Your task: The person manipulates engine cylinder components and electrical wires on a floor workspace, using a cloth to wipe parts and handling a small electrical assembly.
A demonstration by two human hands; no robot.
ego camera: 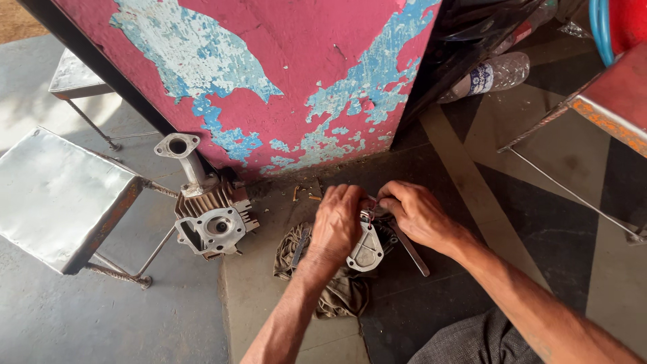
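- Left hand (337,219) and right hand (416,214) both pinch small parts atop the aluminium engine cover (366,249); these could slip.
- Loose screws (304,195) just beyond the left hand could scatter if knocked.

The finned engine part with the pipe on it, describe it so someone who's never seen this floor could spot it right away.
Start at the big pink pillar with peeling blue patches and drop to its lower left corner. There, beside the metal stool, the finned engine part sits on the floor. Unlike the smaller cover at the person's hands, it lies untouched and has a flanged pipe sticking up.
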